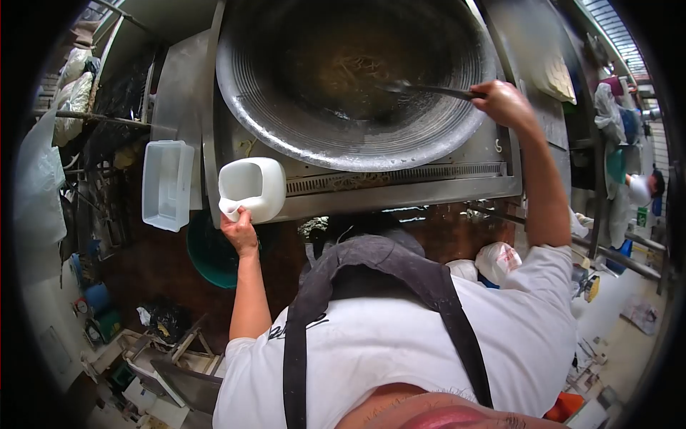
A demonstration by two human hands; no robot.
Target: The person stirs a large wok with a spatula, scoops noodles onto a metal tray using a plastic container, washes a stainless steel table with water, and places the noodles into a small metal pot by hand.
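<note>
1. Steel stove surround (400,193): runs across the upper view; slotted strip (443,172) along its near side, pale strands caught in and beside the slots.
2. Wok (307,145): large, dark, ridged inner wall; set in the surround. Liquid pooled at the bottom.
3. Green basin (207,269): low down, left of centre, partly hidden by the left forearm.
4. Translucent tub (164,187): rectangular, open side showing, just left of the surround. Its support cannot be made out.
5. Long-handled utensil (446,91): dark handle crosses the wok's right rim; head at the liquid, among or beside the strands, exact contact unclear.
6. White container (274,189): plastic, wide opening visible, over the surround's front left corner, near the wok but apart from it. Whether it touches the surround cannot be told.
7. Pale strands (361,70): loose cluster in the wok's liquid, near its middle.
8. Right hand (504,104): beyond the wok's right rim; grip closed round the end of the utensil's handle.
9. Left hand (240,230): grip closed on the narrow near end of the white container, fingers partly hidden.
</note>
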